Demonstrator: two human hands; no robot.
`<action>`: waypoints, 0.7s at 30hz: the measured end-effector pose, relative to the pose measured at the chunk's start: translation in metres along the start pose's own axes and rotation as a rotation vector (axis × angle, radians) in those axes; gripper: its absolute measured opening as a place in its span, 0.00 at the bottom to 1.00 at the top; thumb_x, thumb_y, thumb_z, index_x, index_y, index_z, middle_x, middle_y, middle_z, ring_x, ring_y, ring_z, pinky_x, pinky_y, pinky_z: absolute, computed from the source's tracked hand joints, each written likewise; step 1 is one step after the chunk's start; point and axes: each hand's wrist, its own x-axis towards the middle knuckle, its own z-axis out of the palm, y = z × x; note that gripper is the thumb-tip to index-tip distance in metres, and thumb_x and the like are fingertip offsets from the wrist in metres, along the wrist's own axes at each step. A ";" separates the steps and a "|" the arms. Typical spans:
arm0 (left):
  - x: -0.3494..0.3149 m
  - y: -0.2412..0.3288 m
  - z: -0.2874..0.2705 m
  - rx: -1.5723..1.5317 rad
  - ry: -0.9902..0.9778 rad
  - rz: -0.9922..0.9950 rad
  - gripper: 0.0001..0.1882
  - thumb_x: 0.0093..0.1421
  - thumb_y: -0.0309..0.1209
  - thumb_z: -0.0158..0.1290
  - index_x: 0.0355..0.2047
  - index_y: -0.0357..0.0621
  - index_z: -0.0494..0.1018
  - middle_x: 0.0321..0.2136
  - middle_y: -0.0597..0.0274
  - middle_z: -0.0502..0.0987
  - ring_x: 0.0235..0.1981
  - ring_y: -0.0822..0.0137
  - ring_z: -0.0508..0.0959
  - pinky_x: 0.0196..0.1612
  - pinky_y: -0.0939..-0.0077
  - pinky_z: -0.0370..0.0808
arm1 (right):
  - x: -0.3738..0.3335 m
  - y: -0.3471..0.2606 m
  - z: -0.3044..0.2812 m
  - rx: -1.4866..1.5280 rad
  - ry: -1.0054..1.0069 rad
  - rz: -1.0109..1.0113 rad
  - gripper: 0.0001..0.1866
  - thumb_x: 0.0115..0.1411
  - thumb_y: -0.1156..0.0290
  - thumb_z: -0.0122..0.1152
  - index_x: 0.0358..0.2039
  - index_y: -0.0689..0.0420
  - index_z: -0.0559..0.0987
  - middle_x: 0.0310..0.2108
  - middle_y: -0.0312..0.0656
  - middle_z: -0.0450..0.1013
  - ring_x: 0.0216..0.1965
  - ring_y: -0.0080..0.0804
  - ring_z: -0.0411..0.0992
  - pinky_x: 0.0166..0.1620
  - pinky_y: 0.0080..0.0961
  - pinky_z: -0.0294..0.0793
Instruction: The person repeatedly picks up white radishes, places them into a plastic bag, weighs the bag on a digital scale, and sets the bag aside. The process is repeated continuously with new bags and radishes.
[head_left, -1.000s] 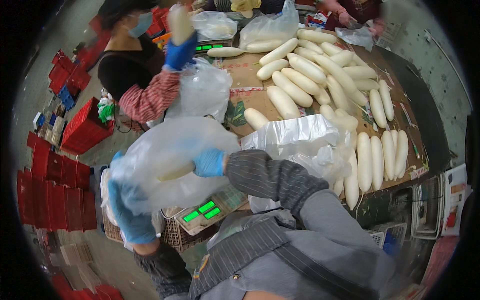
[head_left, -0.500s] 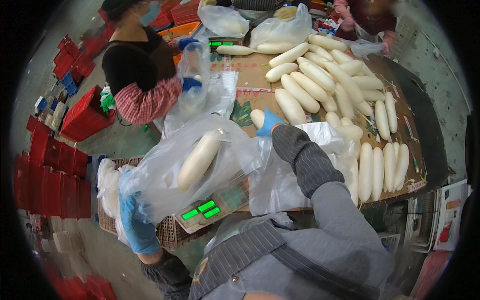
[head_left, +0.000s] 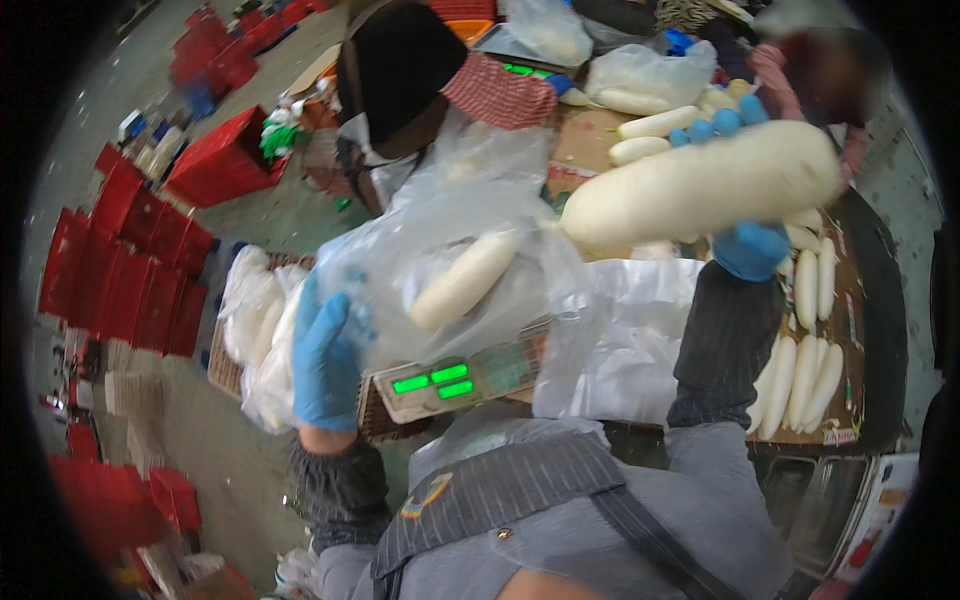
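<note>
My gloved right hand (head_left: 750,248) is wrapped round a large white radish (head_left: 690,188), lifted high over the table and lying almost level. Its blue fingertips show along the radish's far side. On the left, my gloved left hand (head_left: 326,365) grips the edge of a clear plastic bag (head_left: 400,250). Another white radish (head_left: 466,280) lies in that bag, slanting, above the scale (head_left: 500,368) with green lit digits. Flat white plastic bags (head_left: 620,330) lie on the table between my arms.
More radishes (head_left: 805,385) lie at the table's right side. Filled bags (head_left: 255,320) rest in a wicker basket at left, near stacked red crates (head_left: 120,290). A co-worker in a dark cap (head_left: 395,75) leans in close beyond my bag; another person stands at far right.
My right hand has raised the radish from the table and swung it rightward. The bag in my left hand has shifted slightly right, and the co-worker has leaned over the table.
</note>
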 end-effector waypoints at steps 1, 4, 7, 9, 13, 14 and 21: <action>0.001 0.001 0.003 0.001 -0.019 0.004 0.28 0.58 0.35 0.53 0.57 0.41 0.61 0.45 0.63 0.72 0.36 0.75 0.72 0.38 0.83 0.70 | 0.019 -0.007 0.011 -0.095 -0.230 -0.128 0.43 0.52 0.60 0.66 0.63 0.59 0.55 0.55 0.44 0.63 0.58 0.38 0.61 0.60 0.44 0.64; -0.006 0.007 0.003 -0.027 0.005 0.011 0.27 0.58 0.34 0.53 0.57 0.40 0.63 0.45 0.63 0.72 0.37 0.74 0.72 0.39 0.82 0.69 | 0.022 0.036 0.091 -0.733 -0.274 -0.156 0.34 0.50 0.64 0.66 0.56 0.57 0.65 0.52 0.46 0.67 0.54 0.39 0.65 0.56 0.42 0.67; -0.013 0.001 -0.018 0.569 -0.146 0.246 0.22 0.65 0.30 0.44 0.58 0.38 0.61 0.55 0.57 0.67 0.54 0.63 0.68 0.58 0.70 0.62 | 0.096 0.072 0.165 -0.317 -0.175 -0.173 0.28 0.43 0.75 0.66 0.48 0.56 0.73 0.47 0.48 0.72 0.50 0.42 0.70 0.53 0.38 0.70; -0.024 0.005 -0.023 0.799 -0.054 0.490 0.21 0.65 0.28 0.43 0.57 0.34 0.64 0.58 0.53 0.65 0.57 0.62 0.65 0.61 0.69 0.59 | 0.108 0.138 0.190 -0.613 -0.272 0.076 0.24 0.38 0.78 0.64 0.41 0.53 0.78 0.38 0.49 0.76 0.43 0.45 0.74 0.46 0.37 0.73; -0.019 0.007 -0.007 0.315 -0.059 0.160 0.28 0.66 0.39 0.43 0.61 0.36 0.57 0.59 0.55 0.63 0.59 0.63 0.63 0.61 0.67 0.58 | 0.077 0.256 0.194 -0.972 -0.193 0.325 0.17 0.42 0.71 0.60 0.37 0.50 0.80 0.37 0.46 0.76 0.42 0.42 0.74 0.47 0.36 0.73; -0.012 0.001 -0.016 0.328 -0.058 0.171 0.28 0.66 0.40 0.44 0.61 0.36 0.58 0.58 0.55 0.64 0.58 0.63 0.63 0.61 0.67 0.58 | 0.073 0.277 0.193 -0.996 -0.119 0.287 0.17 0.44 0.71 0.59 0.38 0.51 0.80 0.38 0.46 0.76 0.43 0.42 0.74 0.48 0.35 0.72; 0.003 -0.004 -0.037 0.356 -0.010 0.262 0.28 0.65 0.41 0.45 0.60 0.37 0.60 0.55 0.61 0.66 0.53 0.68 0.66 0.56 0.75 0.61 | -0.078 0.060 0.037 -0.286 0.367 0.520 0.11 0.60 0.69 0.56 0.43 0.55 0.80 0.41 0.37 0.77 0.39 0.24 0.74 0.46 0.21 0.72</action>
